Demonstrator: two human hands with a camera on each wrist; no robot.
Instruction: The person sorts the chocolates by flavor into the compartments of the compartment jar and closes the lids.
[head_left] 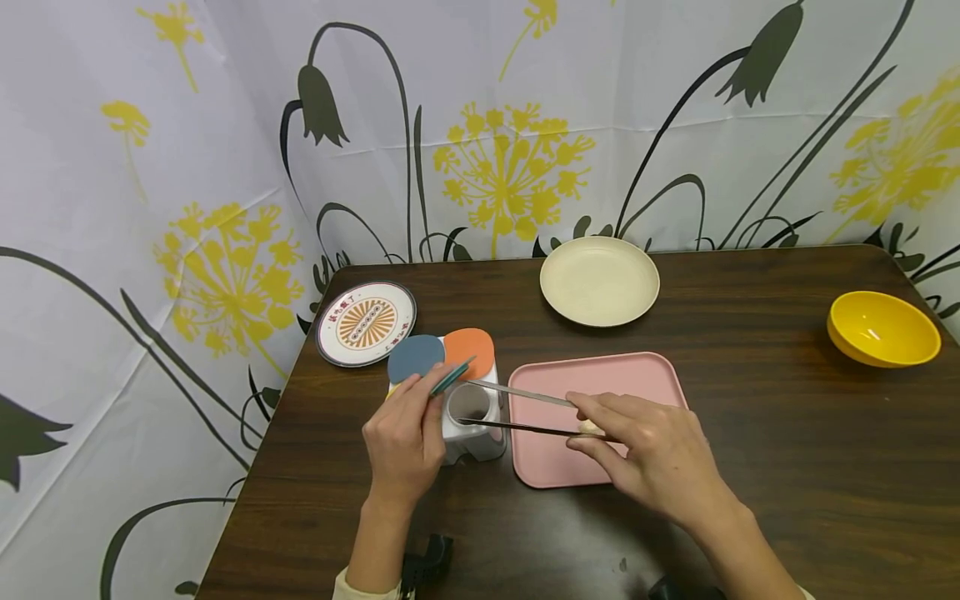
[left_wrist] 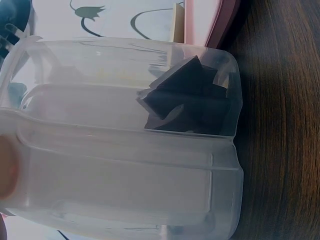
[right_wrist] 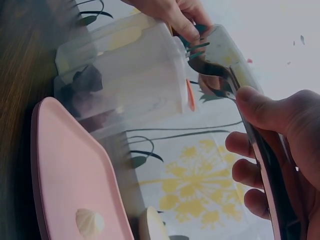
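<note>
Head view, and here's the right hand (head_left: pixel 652 450), thumb and fingers closed firmly round the metal tongs (head_left: pixel 525 393), whose two arms stand apart and reach left over the mouth of the many-chambered container (head_left: pixel 472 446). Whether the tips have hold of anything, I cannot tell. Over on the left, the left hand (head_left: pixel 405 446) grips the teal lid (head_left: pixel 452 377), holding it tilted up above that uncovered chamber, thumb on the near side. Beyond it sit the blue lid (head_left: pixel 416 360) and, to its right, the orange lid (head_left: pixel 471 348). Into the left wrist view: dark pieces (left_wrist: pixel 180 100) lie heaped low inside one translucent chamber. The right wrist view picks up the fork-like tip of the tongs, right by the container's mouth! Just right of the container lies the pink tray (head_left: pixel 555 467), a small cream-white piece (right_wrist: pixel 90 223) resting on it, under the tongs in the head view. At far left, a patterned plate (head_left: pixel 365 325); at far centre, beyond the tray, a cream plate (head_left: pixel 600 282); well off to the right, a yellow bowl (head_left: pixel 885 333), all on the dark wooden table (head_left: pixel 750 358).
</note>
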